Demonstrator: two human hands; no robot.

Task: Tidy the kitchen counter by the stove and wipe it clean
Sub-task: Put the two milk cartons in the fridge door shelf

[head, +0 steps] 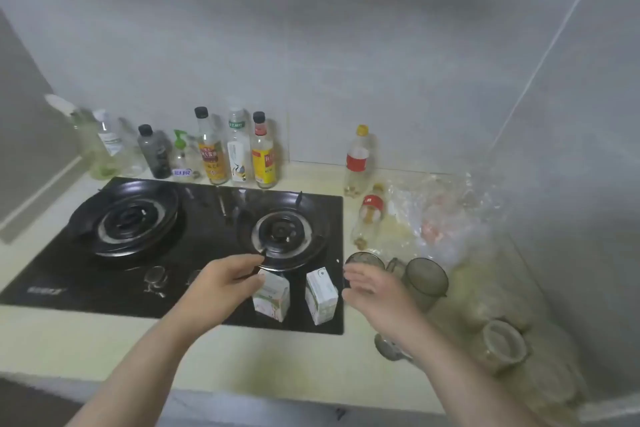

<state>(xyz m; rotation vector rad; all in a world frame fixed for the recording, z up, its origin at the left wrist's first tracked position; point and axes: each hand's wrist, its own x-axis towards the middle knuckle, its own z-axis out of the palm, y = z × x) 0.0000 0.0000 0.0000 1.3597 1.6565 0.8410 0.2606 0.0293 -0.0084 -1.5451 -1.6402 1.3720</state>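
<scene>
black glass of the gas stove carries two small white-and-green cartons near its front right corner, which is why both my hands work there. my left hand has its fingers curled round the upper left side of the left carton; the grip is closed on that carton, thumb toward the burner. the carton stands upright, so i judge a straight lift will clear it without tipping. my right hand is open, palm turned inward, just beside the right carton but not touching it; it holds nothing. i judge it is placed there to take the second carton in the same pass.

the pale yellow desk that i must wipe runs in front of the stove and along its right side. to the right it is crowded: two smoky tumblers stand near my right hand, a glass jar lies nearer the front edge, a clear plastic bag is crumpled behind, and one red-labelled bottle lies beside an upright one. a row of condiment and cleaner bottles stands against the wall behind the stove.

no cloth is visible. i judge tidying is at an early stage and wiping has not begun.
</scene>
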